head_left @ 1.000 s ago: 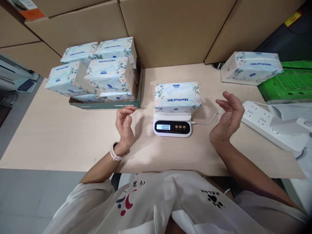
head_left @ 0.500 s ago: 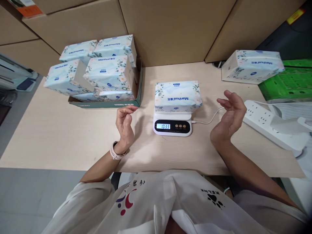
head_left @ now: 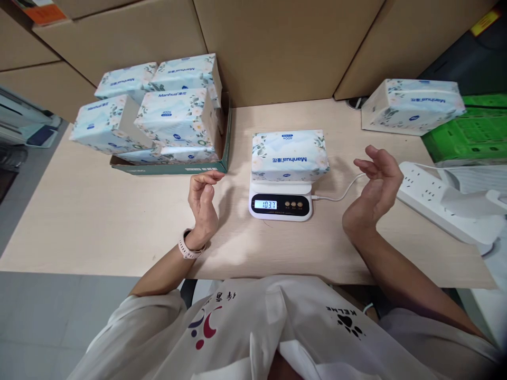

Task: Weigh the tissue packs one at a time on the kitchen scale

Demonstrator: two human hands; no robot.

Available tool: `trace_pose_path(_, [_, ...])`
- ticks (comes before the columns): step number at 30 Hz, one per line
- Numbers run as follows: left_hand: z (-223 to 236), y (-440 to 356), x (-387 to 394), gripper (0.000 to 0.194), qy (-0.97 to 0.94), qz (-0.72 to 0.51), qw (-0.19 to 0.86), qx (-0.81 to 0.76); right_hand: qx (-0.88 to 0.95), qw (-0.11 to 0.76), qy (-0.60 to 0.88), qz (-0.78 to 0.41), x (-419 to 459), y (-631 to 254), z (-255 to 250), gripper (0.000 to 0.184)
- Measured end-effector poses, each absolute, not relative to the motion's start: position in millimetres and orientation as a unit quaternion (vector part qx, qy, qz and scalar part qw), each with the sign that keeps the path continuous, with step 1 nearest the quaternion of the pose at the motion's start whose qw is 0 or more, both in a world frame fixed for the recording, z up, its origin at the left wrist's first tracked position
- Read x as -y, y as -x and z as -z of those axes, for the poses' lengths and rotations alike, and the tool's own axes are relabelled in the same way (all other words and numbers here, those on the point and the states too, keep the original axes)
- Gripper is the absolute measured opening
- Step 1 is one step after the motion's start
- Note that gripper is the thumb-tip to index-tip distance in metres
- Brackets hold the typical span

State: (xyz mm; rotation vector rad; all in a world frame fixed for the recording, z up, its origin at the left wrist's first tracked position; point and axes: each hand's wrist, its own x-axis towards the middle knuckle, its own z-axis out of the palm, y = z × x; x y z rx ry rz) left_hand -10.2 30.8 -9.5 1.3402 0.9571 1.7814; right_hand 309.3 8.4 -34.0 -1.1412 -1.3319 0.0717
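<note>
While we hold our two hands apart above the surface point(head_left: 119, 227), one pack sits between them, and we list the items as follows. Left hand point(head_left: 204, 205): fingers together and gently curved, thumb set slightly away, palm turned inward; we place it nearest the near right corner of the carton, with a pale wristband point(head_left: 189, 247) at the wrist. Right hand point(head_left: 374, 192): open, fingers loosely bent, palm also inward; we place it nearest the white power strip point(head_left: 423, 192) and a thin white cable point(head_left: 336, 199).

Tissue pack point(head_left: 289, 155), one: pale blue, floral print, lying flat on the white scale point(head_left: 281, 188), its lettering upside down to us. On the near side of the scale, we read the lit display point(head_left: 265, 205) as 103.7, with three round buttons point(head_left: 293, 204) to its right; the cable plugs into the scale's right side.

Green carton point(head_left: 170, 169), low and open, at far left: we count four matching packs point(head_left: 172, 119) in the upper layer, with others partly visible beneath. Single matching pack point(head_left: 415, 108), at far right, beside a bright green package point(head_left: 467, 132). Cardboard boxes point(head_left: 273, 50), large: lined up behind the surface. Dark item point(head_left: 463, 58) with a yellow label, upper right: partly out of view, kind unclear to us.
</note>
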Motion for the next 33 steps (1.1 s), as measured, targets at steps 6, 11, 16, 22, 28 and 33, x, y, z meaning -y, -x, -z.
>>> trace_pose_path(6, [10.0,10.9,-30.2,0.021,-0.519,-0.683,0.348,-0.378,0.576,0.625,0.526,-0.033,-7.0,-309.3,34.0,0.054])
trace_pose_path(11, [10.1,11.4,-29.9,0.024,-0.521,-0.674,0.345,-0.395,0.575,0.637,0.512,-0.035,-7.0,-307.1,32.0,0.052])
trace_pose_path(16, [9.5,10.6,-30.1,0.025,-0.515,-0.678,0.351,-0.390,0.575,0.654,0.490,-0.038,-8.0,-306.2,30.6,0.050])
trace_pose_path(22, [9.5,10.5,-29.6,0.026,-0.517,-0.673,0.352,-0.394,0.580,0.652,0.488,-0.039,-8.8,-307.9,31.9,0.050])
trace_pose_path(28, [10.4,10.8,-29.4,0.026,-0.518,-0.672,0.351,-0.396,0.585,0.651,0.482,-0.036,-10.7,-312.9,37.5,0.053])
trace_pose_path(33, [10.7,11.0,-30.1,0.028,-0.525,-0.667,0.345,-0.400,0.595,0.646,0.477,-0.032,-11.6,-314.9,38.8,0.053])
